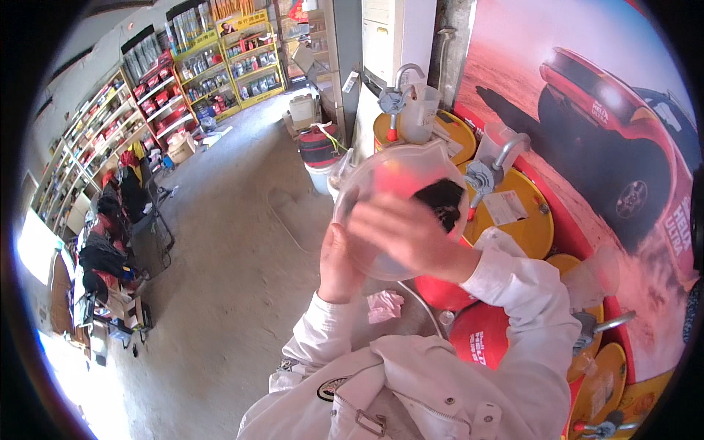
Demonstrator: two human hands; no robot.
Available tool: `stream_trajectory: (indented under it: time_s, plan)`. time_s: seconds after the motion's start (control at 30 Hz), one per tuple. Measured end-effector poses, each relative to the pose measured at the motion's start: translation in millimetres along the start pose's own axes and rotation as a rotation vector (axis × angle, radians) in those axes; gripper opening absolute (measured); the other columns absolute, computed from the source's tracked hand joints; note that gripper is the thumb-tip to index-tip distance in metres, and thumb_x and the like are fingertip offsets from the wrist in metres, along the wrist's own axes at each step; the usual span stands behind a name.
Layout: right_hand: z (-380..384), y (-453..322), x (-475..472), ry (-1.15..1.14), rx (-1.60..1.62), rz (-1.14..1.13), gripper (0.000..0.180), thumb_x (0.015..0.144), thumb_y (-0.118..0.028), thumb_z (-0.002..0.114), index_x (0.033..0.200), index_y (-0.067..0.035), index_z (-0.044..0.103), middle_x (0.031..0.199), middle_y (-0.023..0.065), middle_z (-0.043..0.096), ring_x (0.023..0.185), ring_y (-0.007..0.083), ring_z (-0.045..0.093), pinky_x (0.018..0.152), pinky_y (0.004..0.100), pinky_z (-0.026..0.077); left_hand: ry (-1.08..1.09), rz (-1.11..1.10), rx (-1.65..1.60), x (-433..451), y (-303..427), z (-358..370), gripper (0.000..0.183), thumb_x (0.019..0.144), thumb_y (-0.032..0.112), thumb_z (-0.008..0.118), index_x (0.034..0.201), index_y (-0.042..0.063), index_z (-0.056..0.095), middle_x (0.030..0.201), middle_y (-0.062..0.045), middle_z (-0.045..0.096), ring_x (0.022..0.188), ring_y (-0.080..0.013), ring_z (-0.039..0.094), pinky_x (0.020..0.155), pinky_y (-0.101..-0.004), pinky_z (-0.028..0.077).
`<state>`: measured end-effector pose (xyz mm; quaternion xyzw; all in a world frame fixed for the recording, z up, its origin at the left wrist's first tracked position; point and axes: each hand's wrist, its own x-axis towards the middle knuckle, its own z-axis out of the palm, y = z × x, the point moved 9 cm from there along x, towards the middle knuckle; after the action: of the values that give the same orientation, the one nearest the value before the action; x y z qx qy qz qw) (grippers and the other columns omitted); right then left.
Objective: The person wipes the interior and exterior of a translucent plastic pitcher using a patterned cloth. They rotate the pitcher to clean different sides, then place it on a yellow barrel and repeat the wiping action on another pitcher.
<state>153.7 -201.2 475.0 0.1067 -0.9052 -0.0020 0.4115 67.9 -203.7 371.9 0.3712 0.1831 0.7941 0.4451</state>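
My left hand [342, 264] grips the side of a translucent plastic measuring jug [407, 159] with a pouring spout, held up before my chest. Its wide mouth faces me. My right hand [396, 225], blurred, lies across the mouth; whether its fingers grip anything cannot be made out. Beside it, within the jug's outline, shows a black patch [441, 202], perhaps a dark cloth. Past the jug stand yellow-topped oil drums [528, 198] fitted with hand-crank pumps [484, 175].
A crumpled pink cloth or paper [385, 306] lies on the concrete floor [231, 308]. Red drum sides [478, 330] are close by my right arm. Another plastic jug [421, 113] rests on a drum. Stocked shelves [253, 60] line the far wall; a cluttered bench [110, 258] stands left.
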Motion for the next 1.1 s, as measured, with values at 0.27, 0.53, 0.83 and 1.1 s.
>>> stream_trajectory:
  time_s: [0.27,0.53,0.83,1.1]
  plan:
    - [-22.0,33.4,-5.8,0.11,-0.122,0.022,0.029,0.074,-0.007,0.065,0.103,-0.002,0.067,0.105,0.0076,0.063,0.097,0.0247,0.061,0.079,0.0366,0.053,0.047,-0.055,0.028,1.4,-0.1,1.4,0.084,0.095,0.06,0.042,0.154,0.009,0.011,0.143,-0.028,0.041,0.131,-0.0392,0.044,0.105,-0.0524,0.04]
    - [23.7,-12.5,-52.5,-0.17,0.099,-0.154,0.028,0.077,-0.01,0.067,0.104,-0.003,0.068,0.105,0.0081,0.062,0.094,0.0236,0.063,0.077,0.0348,0.054,0.02,-0.016,0.02,6.6,7.2,-3.8,0.084,0.095,0.059,0.044,0.154,0.01,0.01,0.146,-0.03,0.036,0.133,-0.0426,0.04,0.106,-0.0538,0.038]
    - [15.0,-3.4,-37.7,-0.144,0.011,-0.087,0.032,0.076,-0.009,0.065,0.107,-0.003,0.068,0.107,0.0081,0.061,0.094,0.025,0.062,0.076,0.0343,0.053,-0.014,0.019,0.027,14.8,5.9,6.7,0.082,0.095,0.059,0.043,0.154,0.013,0.009,0.148,-0.03,0.033,0.135,-0.0422,0.038,0.107,-0.0538,0.036]
    - [-1.8,16.1,-61.6,-0.011,0.396,0.376,0.037,0.081,0.004,0.061,0.117,-0.004,0.059,0.104,0.011,0.061,0.091,0.031,0.058,0.082,0.0395,0.047,0.091,0.308,0.087,1.6,40.2,2.4,0.08,0.093,0.061,0.045,0.154,0.024,0.009,0.152,-0.027,0.027,0.137,-0.0451,0.032,0.111,-0.0621,0.027]
